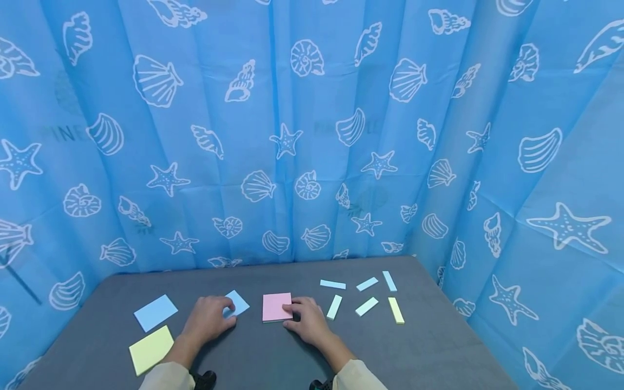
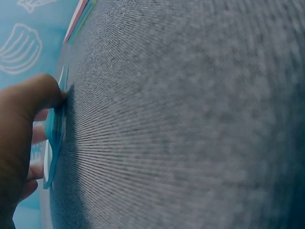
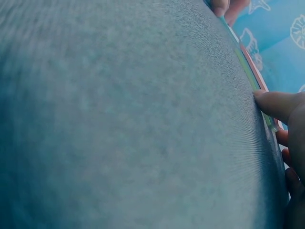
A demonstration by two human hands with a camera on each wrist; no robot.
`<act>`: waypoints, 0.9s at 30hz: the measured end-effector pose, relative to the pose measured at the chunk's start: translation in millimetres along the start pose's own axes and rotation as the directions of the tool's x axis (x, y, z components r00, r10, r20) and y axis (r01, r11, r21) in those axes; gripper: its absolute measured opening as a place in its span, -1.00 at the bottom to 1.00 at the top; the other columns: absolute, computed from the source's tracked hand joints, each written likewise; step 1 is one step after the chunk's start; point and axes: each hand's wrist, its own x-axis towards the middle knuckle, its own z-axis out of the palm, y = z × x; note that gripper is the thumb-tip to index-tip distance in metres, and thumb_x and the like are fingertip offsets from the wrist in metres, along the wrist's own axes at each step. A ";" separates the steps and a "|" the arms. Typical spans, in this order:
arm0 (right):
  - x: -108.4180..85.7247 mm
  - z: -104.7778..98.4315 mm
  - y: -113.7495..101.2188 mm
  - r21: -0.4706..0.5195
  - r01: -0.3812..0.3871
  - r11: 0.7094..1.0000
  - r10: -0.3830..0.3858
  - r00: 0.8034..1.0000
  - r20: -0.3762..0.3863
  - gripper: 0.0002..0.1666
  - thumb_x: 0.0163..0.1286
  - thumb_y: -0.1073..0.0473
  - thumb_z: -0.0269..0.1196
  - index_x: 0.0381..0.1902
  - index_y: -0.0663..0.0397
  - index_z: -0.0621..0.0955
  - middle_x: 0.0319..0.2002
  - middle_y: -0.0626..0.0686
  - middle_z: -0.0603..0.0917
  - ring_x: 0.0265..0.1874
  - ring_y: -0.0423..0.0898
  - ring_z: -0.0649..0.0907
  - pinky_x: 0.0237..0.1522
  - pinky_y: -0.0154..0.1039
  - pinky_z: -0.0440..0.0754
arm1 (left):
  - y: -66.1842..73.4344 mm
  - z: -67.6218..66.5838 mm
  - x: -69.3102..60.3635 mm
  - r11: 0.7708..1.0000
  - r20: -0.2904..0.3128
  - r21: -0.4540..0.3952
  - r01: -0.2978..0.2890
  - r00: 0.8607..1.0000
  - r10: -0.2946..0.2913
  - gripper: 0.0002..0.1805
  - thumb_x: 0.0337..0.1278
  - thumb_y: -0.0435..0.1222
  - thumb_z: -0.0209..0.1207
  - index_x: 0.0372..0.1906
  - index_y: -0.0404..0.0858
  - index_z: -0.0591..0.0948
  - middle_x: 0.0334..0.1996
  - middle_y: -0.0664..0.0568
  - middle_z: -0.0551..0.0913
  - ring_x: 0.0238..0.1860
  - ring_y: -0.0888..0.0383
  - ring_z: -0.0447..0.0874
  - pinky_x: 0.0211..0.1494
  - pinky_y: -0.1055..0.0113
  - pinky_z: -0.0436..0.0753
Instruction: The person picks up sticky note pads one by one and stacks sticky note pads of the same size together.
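My left hand (image 1: 207, 318) pinches a small blue sticky note pad (image 1: 237, 303), thumb on the near side and fingers on the far side. In the left wrist view this blue pad (image 2: 56, 129) is tilted and bends slightly in the grip. To its right, a square pink sticky note pad (image 1: 275, 306) lies on the table with a thin green layer (image 3: 248, 67) under it. My right hand (image 1: 308, 320) grips this stack at its right edge, a finger on the top and the thumb at the near corner. The two pads are apart.
A blue pad (image 1: 156, 312) and a yellow pad (image 1: 151, 350) lie at the left of the grey table (image 1: 263, 363). Several narrow strip pads lie at the right, among them a yellow strip (image 1: 396, 310) and a pale green strip (image 1: 366, 306). A blue shell-patterned curtain (image 1: 302, 157) stands behind.
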 end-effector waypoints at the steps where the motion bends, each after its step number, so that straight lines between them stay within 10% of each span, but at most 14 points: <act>1: 0.1 0.4 0.1 0.002 -0.007 1.000 0.007 1.000 0.003 -0.54 0.23 0.05 0.40 0.11 -0.06 0.67 0.13 0.05 0.58 0.17 0.06 0.47 0.18 0.08 0.39 | -0.1 0.2 -0.6 1.000 0.000 0.002 0.006 1.000 -0.006 -0.83 -0.08 -0.06 0.38 -0.37 -0.01 0.71 -0.34 0.12 0.70 -0.26 0.05 0.60 0.01 -0.07 0.48; 16: -0.9 0.5 -0.8 0.009 -0.017 1.000 0.017 1.000 -0.008 -0.53 0.22 0.05 0.41 0.11 -0.06 0.67 0.14 0.05 0.58 0.18 0.06 0.46 0.17 0.08 0.40 | -4.1 -0.5 -2.6 0.974 0.005 -0.177 0.142 0.990 -0.143 -0.74 -0.07 -0.08 0.45 -0.23 -0.04 0.72 -0.16 -0.01 0.71 -0.06 -0.07 0.62 0.08 -0.15 0.38; 27: -1.0 0.4 -1.6 0.011 -0.025 1.000 0.025 1.000 -0.002 -0.54 0.23 0.05 0.41 0.11 -0.07 0.67 0.14 0.04 0.58 0.19 0.05 0.46 0.18 0.08 0.39 | -4.1 -0.8 -4.3 0.972 0.002 -0.192 0.138 0.990 -0.140 -0.70 -0.10 -0.10 0.47 -0.21 -0.06 0.73 0.05 -0.12 0.64 0.14 -0.18 0.53 0.15 -0.28 0.32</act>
